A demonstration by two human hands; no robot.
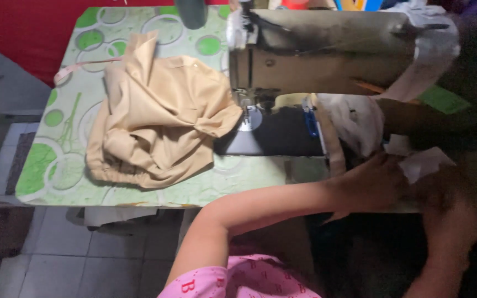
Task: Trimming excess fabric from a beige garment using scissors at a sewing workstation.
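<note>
On the left part of the green-circled table [56,165] lies a crumpled tan cloth [155,121], bunched in a heap, with its long side running from about 7 o'clock up to 1 o'clock. A pink measuring tape [78,67] peeks out at its 10 o'clock side. Next comes the sewing machine [327,52], with its long arm going straight across, from 9 o'clock to 3 o'clock. The cloth's right tip sits just beside the needle plate [251,118]. A blue clip [310,122] lies on the dark machine bed [277,135]. Farther right, the left hand [368,185] reaches across at 3 o'clock, fingers spread and resting on white fabric pieces [420,163]. The right hand [448,207] is dark and blurry beside it, near the same white pieces; its grip cannot be made out. The tan cloth is well apart from both hands, off at their 9 o'clock, and the left hand is nearer to it.
</note>
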